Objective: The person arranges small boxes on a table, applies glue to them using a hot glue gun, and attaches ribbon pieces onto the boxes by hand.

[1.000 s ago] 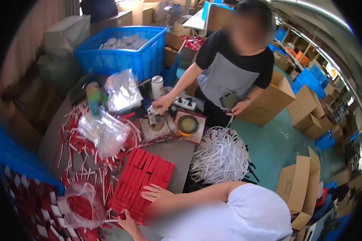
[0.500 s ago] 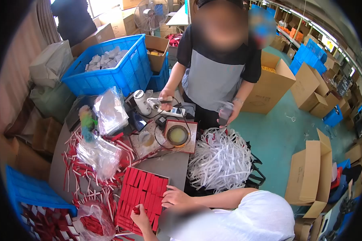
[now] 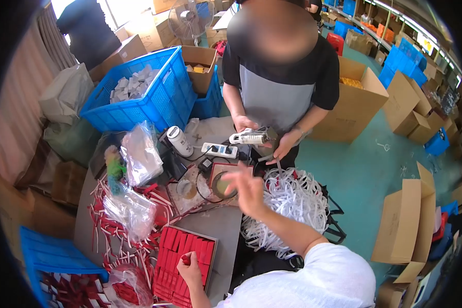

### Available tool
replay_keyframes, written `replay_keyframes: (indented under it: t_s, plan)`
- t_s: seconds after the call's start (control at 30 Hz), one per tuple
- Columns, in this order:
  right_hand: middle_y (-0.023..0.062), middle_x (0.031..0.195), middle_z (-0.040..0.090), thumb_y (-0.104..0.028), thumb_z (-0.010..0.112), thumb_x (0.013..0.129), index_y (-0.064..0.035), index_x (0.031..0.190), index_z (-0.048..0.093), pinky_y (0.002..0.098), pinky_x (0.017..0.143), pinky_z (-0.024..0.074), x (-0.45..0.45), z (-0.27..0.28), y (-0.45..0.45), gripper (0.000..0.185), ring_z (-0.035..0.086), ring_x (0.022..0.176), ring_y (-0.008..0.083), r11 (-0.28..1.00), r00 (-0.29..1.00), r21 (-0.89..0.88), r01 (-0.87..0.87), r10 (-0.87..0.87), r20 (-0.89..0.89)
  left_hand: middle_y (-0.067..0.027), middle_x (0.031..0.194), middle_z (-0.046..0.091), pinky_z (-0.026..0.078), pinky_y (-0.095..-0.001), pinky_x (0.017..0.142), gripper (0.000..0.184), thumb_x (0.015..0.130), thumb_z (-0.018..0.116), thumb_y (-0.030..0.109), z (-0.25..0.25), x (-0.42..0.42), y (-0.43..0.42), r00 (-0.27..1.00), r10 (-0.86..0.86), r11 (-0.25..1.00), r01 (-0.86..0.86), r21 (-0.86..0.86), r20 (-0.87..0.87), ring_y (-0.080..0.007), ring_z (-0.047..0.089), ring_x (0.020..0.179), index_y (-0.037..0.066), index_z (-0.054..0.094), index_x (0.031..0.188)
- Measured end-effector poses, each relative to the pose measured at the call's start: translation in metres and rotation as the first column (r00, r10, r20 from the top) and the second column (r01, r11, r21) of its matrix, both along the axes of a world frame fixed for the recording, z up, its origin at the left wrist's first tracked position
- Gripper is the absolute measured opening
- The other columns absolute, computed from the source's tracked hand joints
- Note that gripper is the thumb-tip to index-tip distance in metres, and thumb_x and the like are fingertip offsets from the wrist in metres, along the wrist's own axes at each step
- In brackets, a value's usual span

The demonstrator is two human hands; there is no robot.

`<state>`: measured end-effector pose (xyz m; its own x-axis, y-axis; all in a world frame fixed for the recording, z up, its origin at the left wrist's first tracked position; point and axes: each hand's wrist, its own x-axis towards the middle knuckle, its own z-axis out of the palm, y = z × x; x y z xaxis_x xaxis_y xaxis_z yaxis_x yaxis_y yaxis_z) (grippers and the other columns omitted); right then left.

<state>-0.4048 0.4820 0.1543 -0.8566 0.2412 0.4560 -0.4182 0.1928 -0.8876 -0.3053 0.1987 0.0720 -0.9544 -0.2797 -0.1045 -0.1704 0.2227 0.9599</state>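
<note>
My left hand (image 3: 191, 271) is closed around a small red piece (image 3: 187, 260), just above a shallow tray (image 3: 208, 256) packed with rows of red strip-like pieces (image 3: 175, 256). My right hand (image 3: 247, 192) is raised with fingers spread, slightly blurred, and seems to hold nothing. It partly covers a round dish (image 3: 222, 184) on a stained board. Opposite me, a co-worker's hand (image 3: 245, 123) grips a white handheld tool (image 3: 249, 137). Their other hand (image 3: 288, 145) is at a dark block near that tool; its exact shape is unclear.
White ribbon (image 3: 287, 210) is heaped right of the table. Red-and-white ribbons (image 3: 113, 215) and clear plastic bags (image 3: 131, 210) lie left. A power strip (image 3: 219, 150) and white bottle (image 3: 179, 141) stand behind. Blue crates (image 3: 159, 105) and cartons (image 3: 351, 110) surround us.
My right hand has lifted off the red pieces and moved up toward the co-worker. My left hand keeps its red piece. The co-worker's hands have come together with the tool.
</note>
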Motion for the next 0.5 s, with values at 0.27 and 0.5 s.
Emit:
replay_keyframes:
  t_s: [0.27, 0.5]
  plan:
    - [0.0092, 0.129, 0.047, 0.005, 0.064, 0.081, -0.0015, 0.136, 0.037, 0.0265, 0.086, 0.0475, 0.01, 0.088, 0.037, 0.061, 0.051, 0.111, 0.0138, 0.849, 0.89, -0.528, -0.019, -0.226, -0.395, 0.004, 0.069, 0.055, 0.038, -0.0193, 0.056, 0.01, 0.085, 0.064, 0.007, 0.007, 0.015, -0.014, 0.991, -0.084, 0.995, 0.078, 0.059, 0.108, -0.0032, 0.047, 0.063, -0.003, 0.064, 0.085]
    - [0.0126, 0.106, 0.061, -0.024, 0.058, 0.086, 0.005, 0.115, 0.055, 0.0358, 0.079, 0.0513, 0.079, 0.1, -0.038, 0.041, 0.06, 0.098, 0.0217, 0.645, 0.81, -0.491, -0.586, 0.485, -0.329, 0.005, 0.053, 0.046, 0.025, -0.0198, 0.036, 0.011, 0.086, 0.064, 0.012, -0.018, 0.053, -0.034, 0.993, -0.116, 0.991, 0.117, 0.06, -0.024, -0.0028, 0.036, 0.039, 0.002, 0.063, 0.083]
